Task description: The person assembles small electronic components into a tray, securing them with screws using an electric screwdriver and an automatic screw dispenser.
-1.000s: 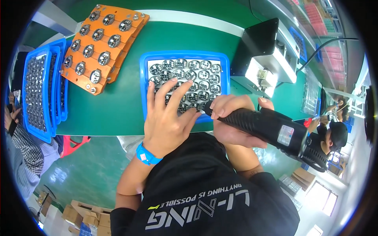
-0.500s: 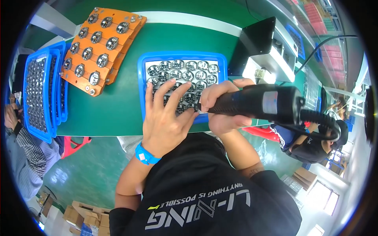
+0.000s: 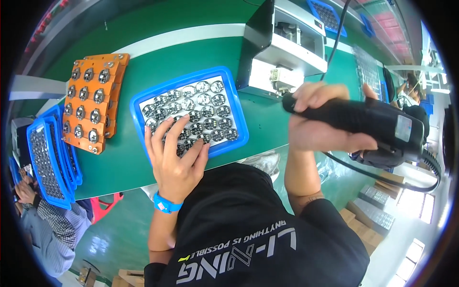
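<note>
My left hand (image 3: 176, 167) lies over a blue tray (image 3: 234, 103) with its fingers spread. Its thumb and index fingertip come close together beside a small round circuit board (image 3: 203, 138); whether they touch it is hard to tell. Rows of similar round black-and-silver boards fill the white insert. Off to the right of the tray, my right hand (image 3: 318, 129) is wrapped round a black corded electric screwdriver (image 3: 368, 115), held nearly level. The screwdriver's narrow end points left, in front of a box-shaped machine (image 3: 306, 48) with a lit front; its bit cannot be made out.
An orange fixture (image 3: 111, 88) holding round boards lies left of the tray. Beyond it are stacked blue trays (image 3: 62, 162) of parts, near another person's hands (image 3: 26, 191). A black cable (image 3: 338, 36) runs above my right hand. The green table's (image 3: 258, 129) front edge lies before my body.
The view has shifted. My right hand has lifted the screwdriver away from the tray, rightward toward the machine. My left hand has stayed over the boards.
</note>
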Demonstrator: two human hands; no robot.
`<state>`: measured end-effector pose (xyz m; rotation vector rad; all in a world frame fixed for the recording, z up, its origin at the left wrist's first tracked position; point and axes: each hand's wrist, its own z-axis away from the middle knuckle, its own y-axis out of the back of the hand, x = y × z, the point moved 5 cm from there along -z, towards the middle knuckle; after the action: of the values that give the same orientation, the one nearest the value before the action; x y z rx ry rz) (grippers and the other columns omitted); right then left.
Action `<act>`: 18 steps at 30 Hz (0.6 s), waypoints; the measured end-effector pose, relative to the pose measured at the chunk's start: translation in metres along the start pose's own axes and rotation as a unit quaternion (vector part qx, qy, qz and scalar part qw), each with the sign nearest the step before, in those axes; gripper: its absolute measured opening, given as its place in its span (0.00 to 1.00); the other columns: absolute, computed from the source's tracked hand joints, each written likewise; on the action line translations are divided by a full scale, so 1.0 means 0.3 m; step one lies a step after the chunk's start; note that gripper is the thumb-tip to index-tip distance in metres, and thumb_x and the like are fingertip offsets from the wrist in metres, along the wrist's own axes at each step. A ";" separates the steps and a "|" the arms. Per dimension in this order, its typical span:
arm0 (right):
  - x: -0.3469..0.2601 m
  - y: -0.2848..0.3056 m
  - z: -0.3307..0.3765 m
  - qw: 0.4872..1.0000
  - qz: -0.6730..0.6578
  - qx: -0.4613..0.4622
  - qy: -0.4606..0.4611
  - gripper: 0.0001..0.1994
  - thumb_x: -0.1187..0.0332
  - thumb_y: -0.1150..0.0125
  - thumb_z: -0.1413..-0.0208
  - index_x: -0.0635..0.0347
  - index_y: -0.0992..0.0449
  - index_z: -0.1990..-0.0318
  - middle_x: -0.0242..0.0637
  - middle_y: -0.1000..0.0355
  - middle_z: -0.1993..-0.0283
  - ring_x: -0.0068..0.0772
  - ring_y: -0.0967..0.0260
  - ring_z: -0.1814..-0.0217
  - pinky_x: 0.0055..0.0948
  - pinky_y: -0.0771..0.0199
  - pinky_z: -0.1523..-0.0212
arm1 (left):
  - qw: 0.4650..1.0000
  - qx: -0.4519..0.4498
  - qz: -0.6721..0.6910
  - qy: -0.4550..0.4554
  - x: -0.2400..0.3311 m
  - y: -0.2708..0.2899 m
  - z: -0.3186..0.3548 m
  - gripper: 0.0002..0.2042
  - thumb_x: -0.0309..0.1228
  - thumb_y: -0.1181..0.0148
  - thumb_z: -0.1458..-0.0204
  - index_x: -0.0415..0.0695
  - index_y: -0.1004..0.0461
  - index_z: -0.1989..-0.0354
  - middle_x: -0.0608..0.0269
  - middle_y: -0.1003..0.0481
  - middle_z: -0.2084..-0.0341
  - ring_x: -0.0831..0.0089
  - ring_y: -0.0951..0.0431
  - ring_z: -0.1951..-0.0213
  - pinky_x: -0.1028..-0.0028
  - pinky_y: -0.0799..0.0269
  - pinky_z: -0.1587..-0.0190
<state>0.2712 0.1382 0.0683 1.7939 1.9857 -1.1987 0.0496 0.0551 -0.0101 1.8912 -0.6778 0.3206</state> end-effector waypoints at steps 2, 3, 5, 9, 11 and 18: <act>0.012 0.035 -0.045 0.998 0.052 0.005 0.018 0.49 0.19 0.68 0.50 0.57 0.49 0.39 0.41 0.34 0.81 0.33 0.40 0.87 0.32 0.33 0.83 | 1.000 0.000 -0.014 -0.007 0.005 -0.006 0.006 0.06 0.29 0.27 0.61 0.49 0.17 0.73 0.59 0.26 0.46 0.52 0.31 0.42 0.44 0.47 0.35; 0.012 0.042 -0.056 0.994 0.102 0.008 0.035 0.49 0.19 0.67 0.51 0.59 0.49 0.41 0.41 0.34 0.80 0.33 0.39 0.86 0.30 0.33 0.83 | 1.000 0.002 -0.028 -0.012 0.007 -0.007 0.007 0.06 0.29 0.27 0.61 0.49 0.17 0.73 0.58 0.26 0.46 0.52 0.31 0.42 0.44 0.47 0.35; 0.027 0.038 -0.059 0.991 0.131 0.010 0.016 0.47 0.20 0.67 0.49 0.57 0.48 0.41 0.41 0.34 0.81 0.34 0.40 0.87 0.31 0.35 0.84 | 1.000 -0.001 -0.020 -0.015 0.005 -0.004 0.002 0.07 0.29 0.27 0.62 0.48 0.17 0.72 0.57 0.26 0.47 0.51 0.31 0.42 0.44 0.47 0.35; 0.056 0.022 -0.054 0.983 0.183 0.008 -0.027 0.42 0.23 0.65 0.45 0.55 0.44 0.43 0.40 0.34 0.81 0.33 0.42 0.87 0.32 0.38 0.82 | 0.999 -0.002 0.047 -0.008 -0.011 0.029 0.000 0.08 0.29 0.29 0.62 0.45 0.17 0.71 0.52 0.27 0.47 0.49 0.31 0.43 0.45 0.46 0.36; 0.065 -0.003 -0.055 0.979 0.198 -0.007 -0.050 0.39 0.26 0.63 0.43 0.55 0.43 0.44 0.38 0.36 0.82 0.30 0.43 0.86 0.29 0.38 0.81 | 0.998 0.010 0.062 -0.002 -0.027 0.048 0.012 0.08 0.28 0.31 0.62 0.44 0.18 0.71 0.50 0.27 0.48 0.48 0.31 0.43 0.45 0.45 0.36; 0.100 -0.003 0.081 0.978 0.031 -0.027 -0.205 0.41 0.24 0.64 0.44 0.53 0.44 0.41 0.37 0.37 0.81 0.32 0.40 0.86 0.33 0.35 0.79 | 0.993 0.015 0.114 0.022 -0.064 0.058 0.019 0.13 0.26 0.39 0.68 0.42 0.19 0.69 0.44 0.31 0.44 0.42 0.36 0.41 0.46 0.46 0.36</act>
<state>0.2547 0.1439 0.0339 1.4281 1.6956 -1.3499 0.0235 0.0509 -0.0091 1.8314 -0.8666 0.5187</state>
